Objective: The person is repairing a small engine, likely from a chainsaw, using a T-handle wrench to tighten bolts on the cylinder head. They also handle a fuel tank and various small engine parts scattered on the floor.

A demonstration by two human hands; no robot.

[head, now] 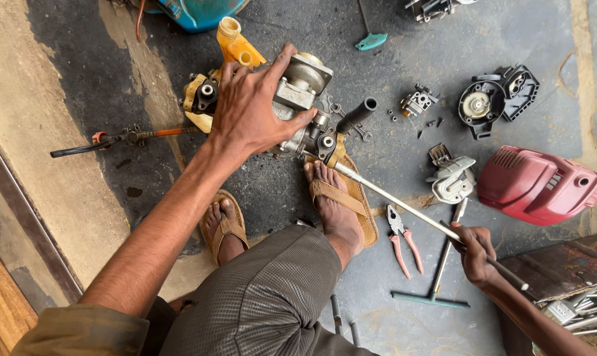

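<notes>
Two hands are busy over the stained concrete floor (pixel 81 151). Largest among the loose parts, a red engine cover (pixel 536 184) lies off to the right, well apart from the small engine block (pixel 298 109), which sits just ahead of a sandalled foot (pixel 335 201). Spread over that block, the left hand (pixel 249 109) has its grip pressing down around the metal body. Running from the block's base, a long metal rod (pixel 410 211) ends in the right hand (pixel 475 254), whose grip is clenched around it. Red-handled pliers (pixel 404 240) lie beside the rod.
</notes>
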